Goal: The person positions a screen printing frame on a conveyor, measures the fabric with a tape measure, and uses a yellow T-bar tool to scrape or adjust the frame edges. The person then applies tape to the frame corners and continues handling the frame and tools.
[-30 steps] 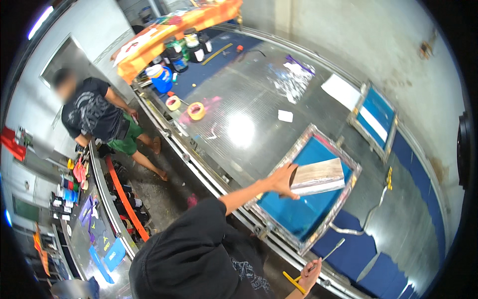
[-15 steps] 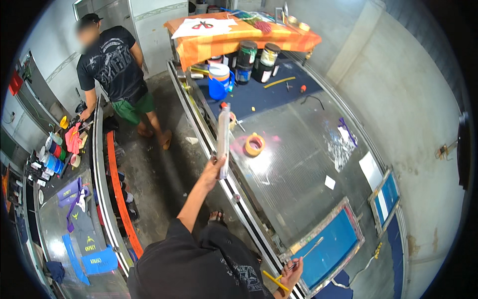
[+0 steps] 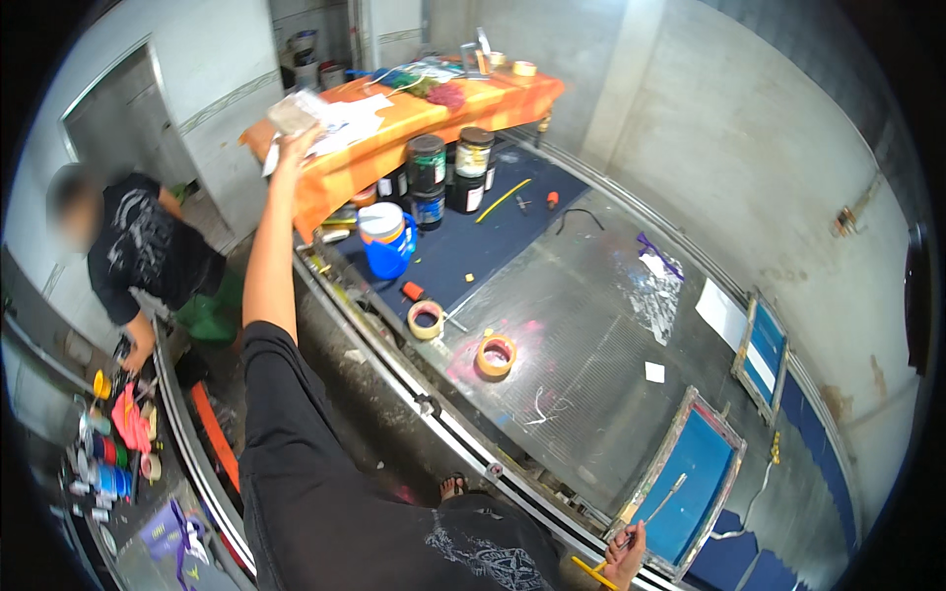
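My left hand [image 3: 294,150] is stretched far out over the edge of the orange-covered table [image 3: 448,110]. It grips a flat, pale bundle of sheets [image 3: 292,111] held above that table's near corner. At the bottom edge my right hand [image 3: 625,561] rests by the corner of a blue printing screen in a wooden frame [image 3: 693,480]. A thin yellow stick [image 3: 592,572] is held in its fingers. The long glass-topped table [image 3: 581,364] runs between the two hands.
Two tape rolls [image 3: 426,318] [image 3: 496,355], a blue jug with a white lid [image 3: 386,242] and dark paint jars [image 3: 426,164] stand on the table. A second framed screen [image 3: 760,347] leans at the right. Another person [image 3: 138,258] bends over a rail of small bottles at the left.
My left hand lifted the flat bundle off the blue screen, swung it left along the table and now holds it out over the orange table. My right hand stayed low with the yellow stick.
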Tool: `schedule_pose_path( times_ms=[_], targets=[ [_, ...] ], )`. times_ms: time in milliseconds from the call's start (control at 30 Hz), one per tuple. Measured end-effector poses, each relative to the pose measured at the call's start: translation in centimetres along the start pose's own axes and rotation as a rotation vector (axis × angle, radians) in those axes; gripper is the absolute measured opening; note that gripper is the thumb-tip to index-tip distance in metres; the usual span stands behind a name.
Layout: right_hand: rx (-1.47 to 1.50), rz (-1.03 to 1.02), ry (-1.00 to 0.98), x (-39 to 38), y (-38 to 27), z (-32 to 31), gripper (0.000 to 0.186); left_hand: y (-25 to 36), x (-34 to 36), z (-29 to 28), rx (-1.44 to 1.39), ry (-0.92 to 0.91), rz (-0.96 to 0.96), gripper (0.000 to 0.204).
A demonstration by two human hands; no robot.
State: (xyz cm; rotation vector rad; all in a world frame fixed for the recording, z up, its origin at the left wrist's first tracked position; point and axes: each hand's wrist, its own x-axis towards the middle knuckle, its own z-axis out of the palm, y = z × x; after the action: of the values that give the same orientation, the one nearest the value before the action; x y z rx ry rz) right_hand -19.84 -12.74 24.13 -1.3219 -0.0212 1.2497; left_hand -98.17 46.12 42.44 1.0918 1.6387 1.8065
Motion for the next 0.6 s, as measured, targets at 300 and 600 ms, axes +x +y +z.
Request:
schedule_pose_path(
  times_ms=[300, 600],
  targets=[
    [0.235, -0.076, 0.217, 0.1, 2.3, -5.6, 0.023, -12.6, -2.8, 6.3, 0.347, 0.284, 0.184, 0.065],
    [-0.265, -0.246, 0.456, -1.0, -7.8, -14.1, 0.027, -16.3, -41.6, 20.5, 0.145, -0.111, 0.318, 0.033]
  ],
)
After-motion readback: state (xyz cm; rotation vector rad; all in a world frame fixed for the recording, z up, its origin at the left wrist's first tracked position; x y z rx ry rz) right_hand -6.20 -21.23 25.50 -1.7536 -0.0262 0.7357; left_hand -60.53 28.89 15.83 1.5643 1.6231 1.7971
